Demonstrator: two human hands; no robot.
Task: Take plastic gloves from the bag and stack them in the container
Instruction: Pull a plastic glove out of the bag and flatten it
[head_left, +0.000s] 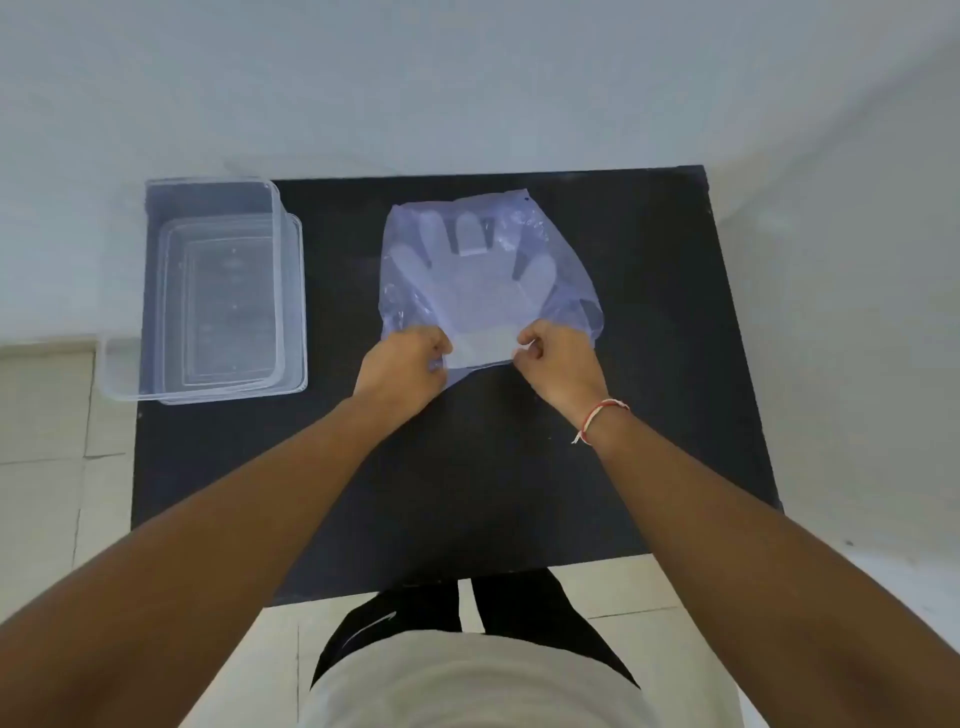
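A thin, bluish see-through bag (545, 244) lies flat in the middle of the black table (467, 493). Through it I can see clear plastic gloves (467, 286), fingers pointing away from me. My left hand (402, 366) pinches the bag's near edge on the left. My right hand (558, 361) pinches the same edge on the right, about a hand's width away. A white strip of the glove cuffs shows between them. The clear rectangular container (156, 291) stands at the table's far left corner; it looks empty.
The container overhangs the table's left edge a little. A pale wall rises behind the table and light floor tiles lie on both sides. My legs stand close to the table's near edge.
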